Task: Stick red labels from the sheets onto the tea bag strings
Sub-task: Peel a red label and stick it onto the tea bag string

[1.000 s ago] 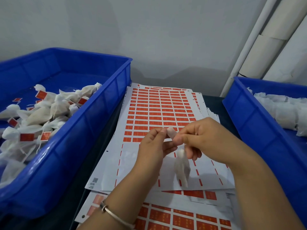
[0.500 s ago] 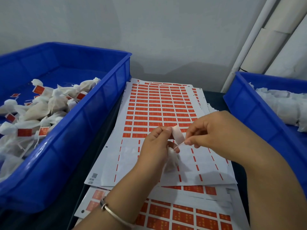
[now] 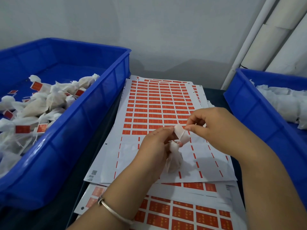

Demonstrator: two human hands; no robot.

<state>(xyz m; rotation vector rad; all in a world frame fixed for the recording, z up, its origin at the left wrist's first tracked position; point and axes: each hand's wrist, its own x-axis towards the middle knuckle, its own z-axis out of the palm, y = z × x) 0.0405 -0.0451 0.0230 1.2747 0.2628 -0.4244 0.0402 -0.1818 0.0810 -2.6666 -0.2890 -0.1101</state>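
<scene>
Nothing readable here tbh: gold marks on the red labels (image 3: 206,218) and sheet codes (image 3: 94,172) are too blurry.

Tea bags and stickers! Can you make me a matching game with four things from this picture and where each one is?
Things:
1. Tea bags with red labels
2. Plain white tea bags
3. Sticker sheet
4. Silver bracelet

Places:
A. On the wrist of the left hand
B. In the blue bin on the right
C. Flat on the table between the two bins
D. In the blue bin on the left

Pairs: 1-D, 2-B, 3-C, 4-A
</scene>
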